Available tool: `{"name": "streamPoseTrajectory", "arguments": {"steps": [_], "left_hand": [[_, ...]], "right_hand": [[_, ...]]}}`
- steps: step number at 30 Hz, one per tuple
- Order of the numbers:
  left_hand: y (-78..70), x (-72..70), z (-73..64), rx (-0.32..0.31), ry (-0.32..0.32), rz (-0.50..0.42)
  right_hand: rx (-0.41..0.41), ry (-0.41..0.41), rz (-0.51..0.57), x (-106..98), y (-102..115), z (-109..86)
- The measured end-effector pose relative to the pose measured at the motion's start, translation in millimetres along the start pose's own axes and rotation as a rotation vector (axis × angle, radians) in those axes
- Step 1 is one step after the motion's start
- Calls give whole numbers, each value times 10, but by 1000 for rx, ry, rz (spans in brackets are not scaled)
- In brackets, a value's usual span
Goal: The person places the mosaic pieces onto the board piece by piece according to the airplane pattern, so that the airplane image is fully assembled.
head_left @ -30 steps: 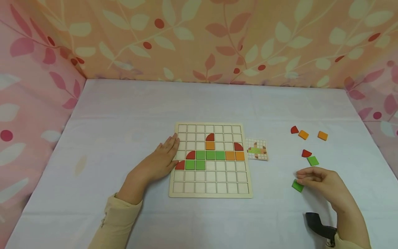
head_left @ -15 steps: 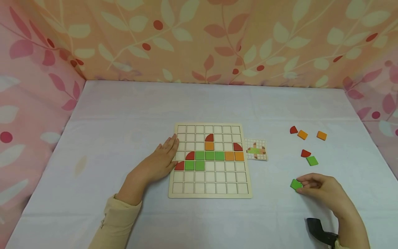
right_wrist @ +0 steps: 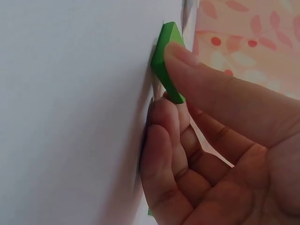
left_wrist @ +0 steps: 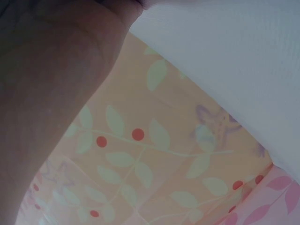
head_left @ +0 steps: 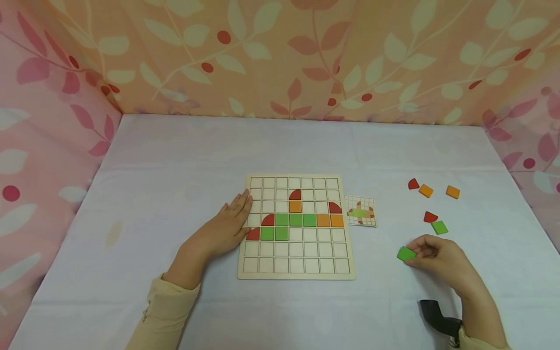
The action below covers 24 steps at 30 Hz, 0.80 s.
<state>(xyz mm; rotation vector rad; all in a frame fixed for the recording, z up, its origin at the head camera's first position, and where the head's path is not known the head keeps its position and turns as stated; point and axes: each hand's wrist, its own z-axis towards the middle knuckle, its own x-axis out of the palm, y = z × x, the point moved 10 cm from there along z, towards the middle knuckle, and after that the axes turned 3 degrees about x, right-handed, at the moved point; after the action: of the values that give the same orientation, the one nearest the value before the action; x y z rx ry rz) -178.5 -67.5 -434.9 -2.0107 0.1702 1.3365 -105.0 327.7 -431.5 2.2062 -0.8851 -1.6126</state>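
A wooden grid board (head_left: 267,264) lies mid-table, with red quarter-circle, orange and green square tiles in several of its cells. My left hand (head_left: 223,226) rests flat at the board's left edge, fingers extended along the rim. To the right of the board, my right hand (head_left: 442,257) pinches a green square tile (head_left: 406,253) between thumb and fingers. In the right wrist view the thumb presses on the green tile's face (right_wrist: 175,35), and the other fingers curl beneath it. The left wrist view shows only part of the hand and forearm, with the board out of sight.
A small pattern card (head_left: 360,211) sits against the board's right side. Farther right lie a loose green tile (head_left: 439,227), two red quarter-circle tiles (head_left: 430,217) and two orange tiles (head_left: 453,192). Patterned cloth (head_left: 280,63) encloses the table's back and sides.
My right hand has drawn the green tile leftward toward the board, and the tile now shows between thumb and fingers. The left hand has stayed at the board's edge.
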Motion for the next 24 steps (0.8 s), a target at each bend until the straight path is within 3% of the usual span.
{"name": "streamPoseTrajectory", "arguments": {"steps": [17, 24], "left_hand": [[-1, -6, -7, -1, -6, 3], [-8, -9, -8, -3, -7, 3]], "right_hand": [[-120, 27, 49, 94, 403, 133], [-123, 36, 90, 106, 541, 181]]}}
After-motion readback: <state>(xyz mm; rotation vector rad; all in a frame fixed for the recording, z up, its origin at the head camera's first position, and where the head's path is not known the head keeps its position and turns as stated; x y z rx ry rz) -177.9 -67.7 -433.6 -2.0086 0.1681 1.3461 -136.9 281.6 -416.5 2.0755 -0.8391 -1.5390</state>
